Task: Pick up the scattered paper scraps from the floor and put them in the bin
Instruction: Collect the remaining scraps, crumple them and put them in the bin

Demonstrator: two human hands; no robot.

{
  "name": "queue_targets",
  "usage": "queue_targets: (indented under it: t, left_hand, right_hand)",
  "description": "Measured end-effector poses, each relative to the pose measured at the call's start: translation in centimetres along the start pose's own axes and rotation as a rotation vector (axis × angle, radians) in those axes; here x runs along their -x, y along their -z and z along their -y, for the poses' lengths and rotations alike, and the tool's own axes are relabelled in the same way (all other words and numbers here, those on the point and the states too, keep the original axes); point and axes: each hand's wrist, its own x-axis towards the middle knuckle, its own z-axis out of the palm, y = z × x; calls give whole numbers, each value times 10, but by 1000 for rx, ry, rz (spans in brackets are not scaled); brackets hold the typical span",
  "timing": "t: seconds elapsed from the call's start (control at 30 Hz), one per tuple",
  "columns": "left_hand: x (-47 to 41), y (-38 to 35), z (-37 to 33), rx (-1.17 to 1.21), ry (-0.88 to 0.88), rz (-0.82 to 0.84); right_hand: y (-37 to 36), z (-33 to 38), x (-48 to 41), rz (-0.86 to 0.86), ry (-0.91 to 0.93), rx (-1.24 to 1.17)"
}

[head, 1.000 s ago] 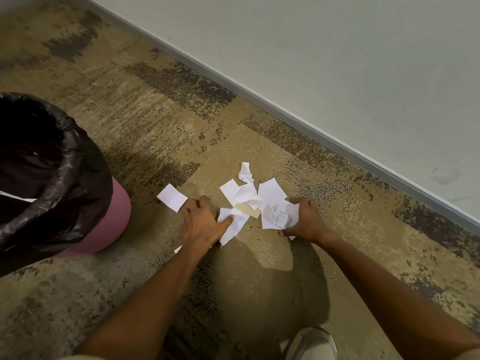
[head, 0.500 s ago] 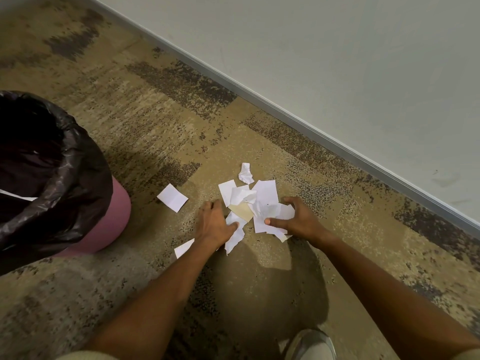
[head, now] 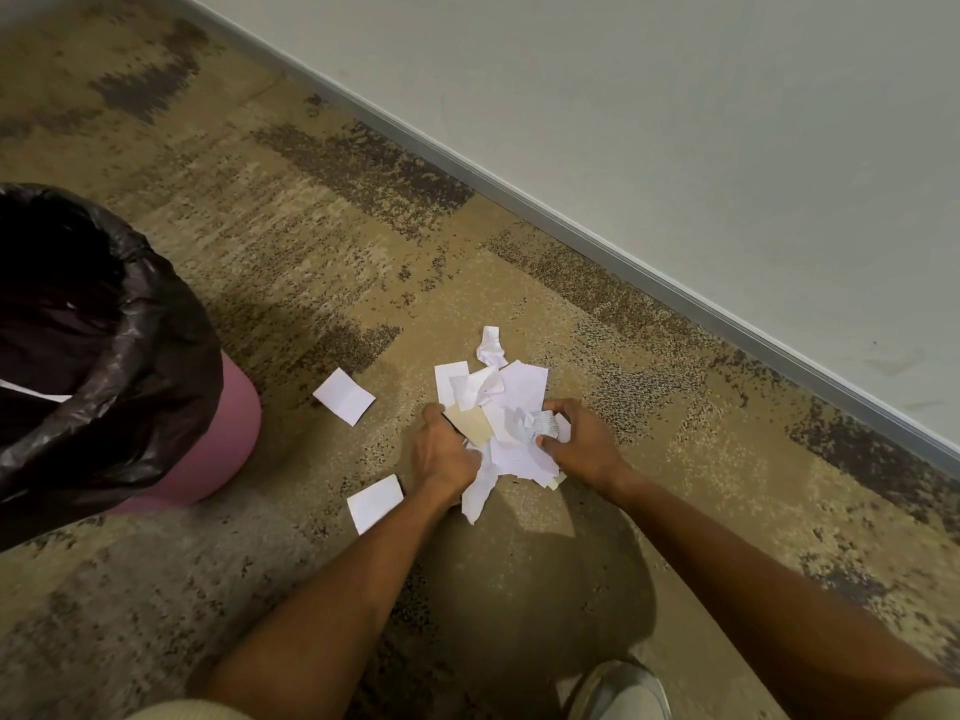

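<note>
I see mottled tan-and-brown carpet (head: 322, 210) filling most of my view. A grey baseboard (head: 623, 241) runs diagonally from 11 o'clock to 3 o'clock under a pale wall (head: 675, 96). A grey shoe (head: 618, 691) sits at 6 o'clock.

Head-worn view, steeply down onto carpet (head: 291, 241)

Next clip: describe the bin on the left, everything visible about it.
The bin stands upright on the carpet at the frame's left edge, partly cut off. Its body looks like smooth dusky-pink plastic, rounded. A glossy, wrinkled black liner bag is folded over the rim and hangs down the outside. The mouth is open and dark inside; a thin white strip, possibly paper, shows within. Neither hand touches it; the nearest loose scrap lies apart to its right.
</note>
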Motion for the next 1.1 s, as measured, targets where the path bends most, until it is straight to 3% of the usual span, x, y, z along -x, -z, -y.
queue_targets:
  t: [0.23,0.5,0.87,0.97,1.1]
  left_hand:
    - [3,2,-8,129,55,56]
    - [1,10,-9,227,-117,142]
    - [-4,4,-7,425,-96,321]
    - [-3,4,-11,455,-31,301]
    - [-3,4,-11,409,-93,177]
  right_hand:
    - [-3,0,0,0,8,-15]
    - [-1,-2,-2,11,38,-39]
    - [-2,6,-1,62,134,-145]
    - [-3,6,1,54,125,-158]
    - [-3,5,0,23,113,-139]
